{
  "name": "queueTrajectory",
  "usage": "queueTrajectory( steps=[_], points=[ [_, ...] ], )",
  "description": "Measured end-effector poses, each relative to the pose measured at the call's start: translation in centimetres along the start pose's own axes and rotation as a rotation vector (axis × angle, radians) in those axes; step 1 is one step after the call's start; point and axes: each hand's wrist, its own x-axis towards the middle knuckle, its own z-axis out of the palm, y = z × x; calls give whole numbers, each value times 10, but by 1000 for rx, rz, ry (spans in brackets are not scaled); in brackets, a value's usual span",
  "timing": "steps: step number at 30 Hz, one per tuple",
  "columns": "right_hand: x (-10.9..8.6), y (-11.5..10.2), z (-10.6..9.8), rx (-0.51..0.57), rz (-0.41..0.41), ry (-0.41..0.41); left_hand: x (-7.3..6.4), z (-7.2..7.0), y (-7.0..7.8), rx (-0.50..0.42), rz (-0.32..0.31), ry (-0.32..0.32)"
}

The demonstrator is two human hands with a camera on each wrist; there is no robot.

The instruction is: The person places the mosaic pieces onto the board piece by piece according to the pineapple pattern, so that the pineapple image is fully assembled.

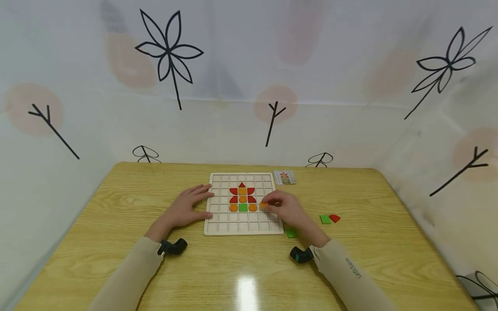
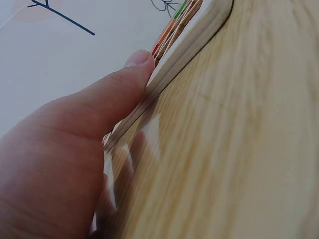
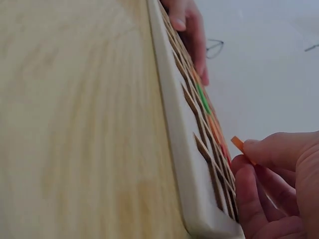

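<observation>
A white gridded board (image 1: 221, 225) lies on the table with colored pieces set in its cells. Red pieces (image 1: 250, 191), orange pieces (image 1: 233, 207) and a green square (image 1: 243, 207) make a figure at its middle. Along the board's left edge rests my left hand (image 1: 186, 207), its fingers spread and fairly straight; the thumb touches the rim in the left wrist view. Over the board's right side, my right hand (image 1: 285, 209) pinches a small orange piece (image 3: 238, 143) between thumb and fingers. Part of that piece's outline is hidden by the fingertips.
A picture card (image 1: 285, 177) showing a similar figure lies beyond the board's top right corner. To the right sit a loose green square (image 1: 325, 219) and a red piece (image 1: 334, 218). Another green piece (image 1: 291, 233) lies by the board's lower right corner, under the right wrist.
</observation>
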Motion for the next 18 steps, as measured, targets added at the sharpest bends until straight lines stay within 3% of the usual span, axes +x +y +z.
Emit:
queueTrajectory(
  steps=[11, 18],
  points=[
    [2, -10, 33, 67, -82, -38, 0, -1, 2, -10, -14, -5],
    [-5, -39, 34, 103, -94, -60, 0, 0, -1, -24, -30, -13]
  ],
)
